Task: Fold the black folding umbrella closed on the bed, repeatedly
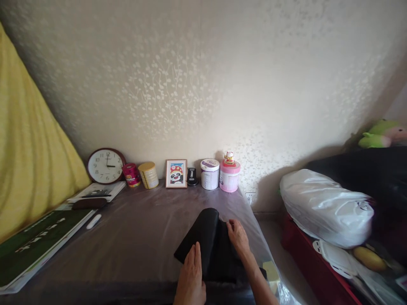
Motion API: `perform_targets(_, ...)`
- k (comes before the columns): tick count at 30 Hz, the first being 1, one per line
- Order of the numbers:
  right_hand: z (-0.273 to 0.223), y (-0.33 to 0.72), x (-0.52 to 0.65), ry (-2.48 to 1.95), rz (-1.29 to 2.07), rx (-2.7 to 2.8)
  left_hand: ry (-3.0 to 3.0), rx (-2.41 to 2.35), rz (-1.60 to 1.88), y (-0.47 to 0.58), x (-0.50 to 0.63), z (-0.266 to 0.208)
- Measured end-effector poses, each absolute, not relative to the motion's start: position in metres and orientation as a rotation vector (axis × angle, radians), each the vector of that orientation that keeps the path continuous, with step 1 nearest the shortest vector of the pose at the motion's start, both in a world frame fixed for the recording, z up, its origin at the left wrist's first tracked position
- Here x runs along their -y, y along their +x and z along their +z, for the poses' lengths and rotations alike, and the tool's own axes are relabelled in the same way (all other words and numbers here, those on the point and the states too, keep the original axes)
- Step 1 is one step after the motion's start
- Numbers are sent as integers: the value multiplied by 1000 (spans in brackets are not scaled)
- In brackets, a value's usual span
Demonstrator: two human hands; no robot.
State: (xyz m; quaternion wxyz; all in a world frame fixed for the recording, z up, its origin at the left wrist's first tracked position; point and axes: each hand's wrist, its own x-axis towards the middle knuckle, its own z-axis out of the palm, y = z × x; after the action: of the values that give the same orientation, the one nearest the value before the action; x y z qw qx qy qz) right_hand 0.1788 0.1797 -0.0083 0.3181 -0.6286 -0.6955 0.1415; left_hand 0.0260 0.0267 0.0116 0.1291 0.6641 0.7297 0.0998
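A black, pliable, sheet-like thing [203, 237] lies folded on the table near its front right; its exact kind cannot be made out. One part of it rises in a rounded fold, and another part lies flatter to the right. My left hand [192, 273] rests against the left side of the fold, fingers stretched out and close together. At the upper right edge, my right hand [237, 235] has its fingers bent and pinched on the black thing. Its fingertips partly hide that edge.
The grey-covered table [136, 237] carries a wall clock [106, 166], tins, a framed panda picture [176, 173], a white tub [210, 174] and a pink tub [229, 178] along the wall. Green book [41, 243] at left. Right of the table, a white plastic bag [324, 205] lies over a red box [305, 258].
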Motion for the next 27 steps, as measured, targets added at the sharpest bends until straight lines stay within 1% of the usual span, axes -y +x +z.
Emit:
perform_targets(4,-4,184,-161,-1784,429,1843,1954,-2194,273,21,-25,21)
perform_targets(9,3,175,-149,-1853,384,1898,2009,-2268,230,7,-26,16)
perform_targets(12,0,179,-149,-1808,416,1871,2042,-2289,161,-7,-28,14)
perform_targets(15,-7,189,-154,-1678,531,1813,2024,-2224,155,-21,-29,17)
perform_targets(17,-12,196,-158,-1574,622,1739,1976,-2141,249,-29,-30,23)
perform_targets(19,-15,203,-162,-1484,733,1632,1925,-2038,417,-35,-30,32)
perform_targets(22,-15,211,-168,-1389,985,1433,1808,-1824,663,-41,-25,55)
perform_targets(25,-8,214,-169,-1294,1207,1206,1507,-1779,830,-44,-15,83)
perform_targets(27,-3,214,-163,-1236,1267,1159,1305,-1740,924,-43,-8,97)
